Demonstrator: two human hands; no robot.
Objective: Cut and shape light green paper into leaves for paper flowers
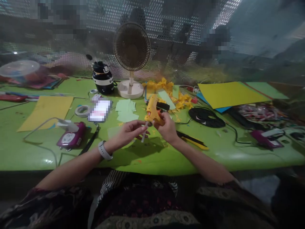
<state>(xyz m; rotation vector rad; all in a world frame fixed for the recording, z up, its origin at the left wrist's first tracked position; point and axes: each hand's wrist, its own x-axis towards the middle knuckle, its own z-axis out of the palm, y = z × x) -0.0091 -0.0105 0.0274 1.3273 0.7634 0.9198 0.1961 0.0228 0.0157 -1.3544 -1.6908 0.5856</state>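
Observation:
My right hand [167, 128] is closed around a yellow hot glue gun [153, 109], held above the green table with its handle pointing up and away from me. The fingers of my left hand [130, 132] pinch a whitish translucent glue stick [143, 136] at the near end of the gun. One end of the stick meets the gun there, and the other points down toward me. How deep it sits in the gun is hidden by my fingers. Just right of my right hand lies a yellow and black cutter [194, 141].
Pale green paper pieces [126, 111], a lit phone [100, 110] and a tape roll [82, 111] lie beyond my left hand. Behind stand a fan [131, 90] and a dark flask [103, 79]. Yellow crepe scraps [164, 85], a black reel [206, 117] and purple power sockets [71, 136] surround the work area.

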